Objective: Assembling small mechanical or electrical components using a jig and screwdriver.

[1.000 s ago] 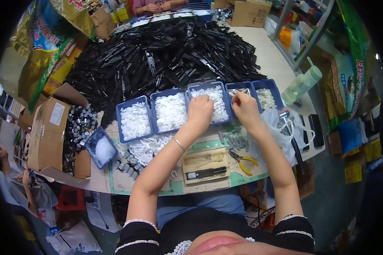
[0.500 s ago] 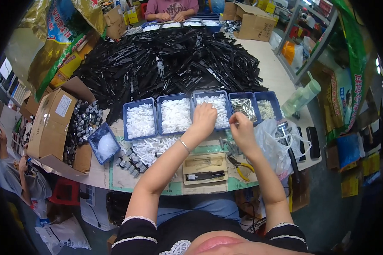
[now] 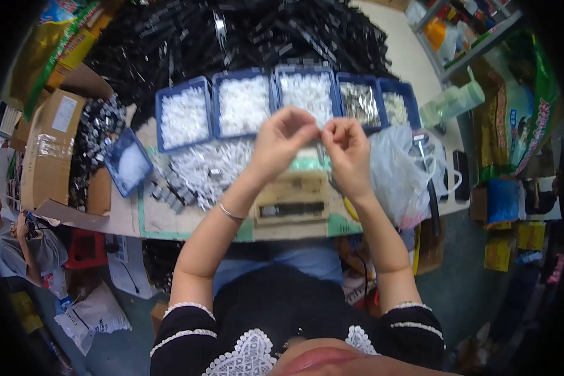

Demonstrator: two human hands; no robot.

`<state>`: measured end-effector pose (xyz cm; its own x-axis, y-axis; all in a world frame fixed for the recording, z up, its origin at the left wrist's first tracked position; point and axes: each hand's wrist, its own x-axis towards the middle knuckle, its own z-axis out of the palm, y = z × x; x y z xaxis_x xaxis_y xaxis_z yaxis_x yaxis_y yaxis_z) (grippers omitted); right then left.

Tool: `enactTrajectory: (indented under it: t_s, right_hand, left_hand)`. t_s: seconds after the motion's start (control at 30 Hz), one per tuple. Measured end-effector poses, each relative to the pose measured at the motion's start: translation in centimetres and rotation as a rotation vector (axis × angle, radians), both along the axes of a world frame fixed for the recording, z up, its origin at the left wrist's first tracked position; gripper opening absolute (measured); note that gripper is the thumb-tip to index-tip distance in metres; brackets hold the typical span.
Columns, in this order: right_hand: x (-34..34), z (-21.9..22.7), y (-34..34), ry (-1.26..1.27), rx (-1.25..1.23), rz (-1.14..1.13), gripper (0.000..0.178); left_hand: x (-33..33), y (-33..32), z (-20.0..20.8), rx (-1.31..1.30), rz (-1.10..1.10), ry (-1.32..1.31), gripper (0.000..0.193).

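Observation:
My left hand (image 3: 281, 143) and my right hand (image 3: 346, 150) meet fingertip to fingertip above the table's front, pinching something small between them that I cannot make out. Just beyond them stands a row of blue trays (image 3: 247, 75) holding small white parts, with a tray of shiny metal bits (image 3: 361, 99) further right. Loose white parts and small metal pieces (image 3: 202, 169) lie heaped on the green mat left of my left hand. A wooden jig with a black piece (image 3: 292, 202) sits under my wrists.
A big heap of black plastic parts (image 3: 244, 34) fills the far table. A cardboard box (image 3: 49, 147) and a small blue tray (image 3: 127, 163) stand at left. A clear plastic bag (image 3: 400, 168) and a bottle (image 3: 452, 103) are at right. Another person (image 3: 19, 241) sits at far left.
Both hands have drawn back from the blue trays toward me and come together, fingertips touching. The view has tilted down and nearer.

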<state>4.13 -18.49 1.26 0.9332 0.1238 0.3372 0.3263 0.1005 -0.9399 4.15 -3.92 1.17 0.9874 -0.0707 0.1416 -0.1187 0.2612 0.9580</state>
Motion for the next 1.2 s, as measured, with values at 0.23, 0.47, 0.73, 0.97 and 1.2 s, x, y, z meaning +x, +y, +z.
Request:
enactTrajectory:
  t_s: [0.23, 0.47, 0.73, 0.97, 1.2]
  right_hand:
    - [-2.4, 1.5, 1.2, 0.016, 0.159, 0.091, 0.018]
    - [-3.7, 1.5, 1.0, -0.044, 0.002, 0.076, 0.018]
    - [-4.5, 2.3, 0.7, -0.337, -0.438, 0.033, 0.018]
    - [-6.7, 1.8, -0.4, 0.458, -0.146, 0.271, 0.007]
    - [-8.4, 0.4, -0.4, -0.152, -0.833, 0.331, 0.010]
  left_hand:
    - [-3.8, 1.8, -0.6, -0.337, -0.071, 0.194, 0.015]
    - [-5.5, 1.9, -1.6, -0.485, -0.111, 0.262, 0.017]
    - [-7.0, 1.9, -1.1, -0.309, 0.006, 0.216, 0.019]
    - [-10.6, 2.3, -1.2, 0.764, 0.392, -0.623, 0.025]
    - [-14.1, 2.7, -4.0, 1.063, 0.214, -0.975, 0.016]
